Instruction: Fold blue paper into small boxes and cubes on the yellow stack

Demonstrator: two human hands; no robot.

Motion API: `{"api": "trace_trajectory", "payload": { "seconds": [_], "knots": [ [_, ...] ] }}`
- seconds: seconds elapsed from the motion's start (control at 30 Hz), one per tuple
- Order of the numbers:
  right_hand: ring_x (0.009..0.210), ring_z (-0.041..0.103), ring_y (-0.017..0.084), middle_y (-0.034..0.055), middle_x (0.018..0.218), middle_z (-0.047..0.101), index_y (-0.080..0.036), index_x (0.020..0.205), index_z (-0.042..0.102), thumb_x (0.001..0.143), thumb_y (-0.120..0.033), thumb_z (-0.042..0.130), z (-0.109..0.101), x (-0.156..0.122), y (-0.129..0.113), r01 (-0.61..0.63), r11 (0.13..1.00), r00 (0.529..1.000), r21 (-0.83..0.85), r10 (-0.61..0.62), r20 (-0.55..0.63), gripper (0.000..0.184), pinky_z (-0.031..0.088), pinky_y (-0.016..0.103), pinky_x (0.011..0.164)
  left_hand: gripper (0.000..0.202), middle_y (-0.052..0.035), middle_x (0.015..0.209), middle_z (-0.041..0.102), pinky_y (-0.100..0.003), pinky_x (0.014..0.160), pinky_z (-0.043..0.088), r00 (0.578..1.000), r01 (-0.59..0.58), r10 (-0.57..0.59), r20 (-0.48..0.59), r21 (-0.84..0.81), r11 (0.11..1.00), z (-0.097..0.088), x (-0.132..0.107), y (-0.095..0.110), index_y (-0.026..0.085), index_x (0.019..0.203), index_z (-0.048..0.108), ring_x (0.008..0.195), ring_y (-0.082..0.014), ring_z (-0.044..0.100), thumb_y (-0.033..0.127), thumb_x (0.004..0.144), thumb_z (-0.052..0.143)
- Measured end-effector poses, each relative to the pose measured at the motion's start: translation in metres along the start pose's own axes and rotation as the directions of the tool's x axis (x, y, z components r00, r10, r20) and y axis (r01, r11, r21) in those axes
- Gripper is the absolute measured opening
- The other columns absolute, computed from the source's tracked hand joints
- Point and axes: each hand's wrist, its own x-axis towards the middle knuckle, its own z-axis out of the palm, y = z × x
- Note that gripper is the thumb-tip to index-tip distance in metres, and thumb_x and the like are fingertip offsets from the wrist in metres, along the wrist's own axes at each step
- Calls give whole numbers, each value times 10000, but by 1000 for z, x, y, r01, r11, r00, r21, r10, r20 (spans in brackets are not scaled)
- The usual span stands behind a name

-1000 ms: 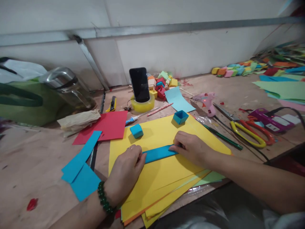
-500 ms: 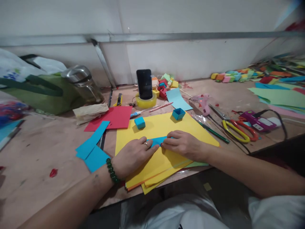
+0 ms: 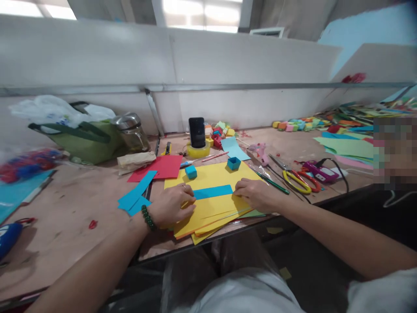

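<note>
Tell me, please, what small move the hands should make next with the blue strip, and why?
Probably carry the right end of the blue strip over to the left end and crease it. The strip lies flat on the yellow sheet, with the left hand on one end and the right hand on the other, so it looks steadied for a fold.

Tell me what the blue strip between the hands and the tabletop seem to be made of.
Blue strip: coloured paper or thin card, matte; it lies flat with crisp straight edges. Tabletop: probably plywood or fibreboard, dull brown, scuffed and stained.
</note>
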Motion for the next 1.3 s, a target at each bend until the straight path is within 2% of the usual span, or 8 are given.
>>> {"api": "trace_trajectory", "payload": {
  "seconds": [0.1, 0.2, 0.33, 0.57, 0.7, 0.83, 1.03, 1.3],
  "knots": [
    [816, 631, 178, 87, 1052, 632, -171, 1051, 653, 875, -243, 540, -2, 14, -5, -199, 977, 979, 73, 202, -41, 221, 470, 285, 705, 266, -72, 1016, 654, -300, 824, 492, 995, 69, -73, -73, -50, 996, 16, 5, -12, 178, 753, 675, 904, -183, 620, 364, 879, 533],
    [833, 640, 211, 85, 1039, 630, -194, 1113, 642, 826, -384, 636, 9, 27, -5, -239, 967, 962, 87, 249, -115, 344, 477, 304, 684, 280, -89, 1052, 631, -332, 817, 510, 983, 135, -142, -121, -60, 989, 22, 11, -13, 174, 1040, 643, 927, -203, 610, 363, 836, 607],
    [826, 622, 190, 65, 919, 648, -202, 983, 689, 837, -351, 640, 30, 34, 0, -53, 995, 935, 89, 80, -345, 214, 491, 292, 695, 310, -85, 993, 641, -318, 790, 519, 987, 131, -133, -95, -24, 991, 16, 12, -4, 180, 1155, 612, 894, -194, 620, 261, 858, 579],
    [743, 544, 170, 59, 821, 664, -198, 747, 635, 860, -102, 499, 26, 31, -4, 185, 968, 753, -171, -251, -608, 201, 498, 302, 688, 257, -67, 837, 630, -267, 701, 497, 979, -136, 158, -127, 167, 976, 7, 8, 3, 186, 885, 692, 820, -171, 600, 85, 844, 459],
    [745, 549, 165, 56, 806, 685, -181, 813, 642, 881, -76, 458, 25, 28, -5, 315, 943, 795, -105, -323, -513, 223, 508, 281, 667, 210, -76, 794, 629, -304, 663, 488, 976, -180, 200, -89, 188, 965, 8, 6, 9, 166, 912, 688, 769, -194, 584, 178, 882, 480],
    [804, 589, 157, 60, 881, 709, -178, 881, 682, 912, -213, 537, 30, 26, 0, 334, 927, 858, 172, -224, -462, 153, 527, 282, 726, 276, -72, 793, 639, -302, 654, 478, 979, -168, 177, -104, 90, 982, 7, 4, 15, 168, 884, 692, 753, -191, 587, 310, 927, 460],
    [833, 635, 155, 78, 903, 716, -184, 830, 722, 908, -339, 551, 26, 25, 3, 219, 848, 937, 483, -44, -347, 243, 528, 287, 751, 322, -52, 779, 647, -254, 663, 473, 998, 36, -45, -47, -171, 985, 2, 6, 17, 174, 769, 689, 724, -147, 597, 291, 937, 441],
    [724, 618, 145, 65, 783, 675, -168, 667, 641, 866, -361, 581, 23, 28, -5, 46, 761, 950, 647, 167, -263, 283, 484, 263, 657, 218, -11, 696, 681, -230, 622, 460, 967, 234, -255, -25, -314, 920, 3, 8, 23, 185, 698, 681, 675, -137, 622, 242, 859, 546]
  ]
}}
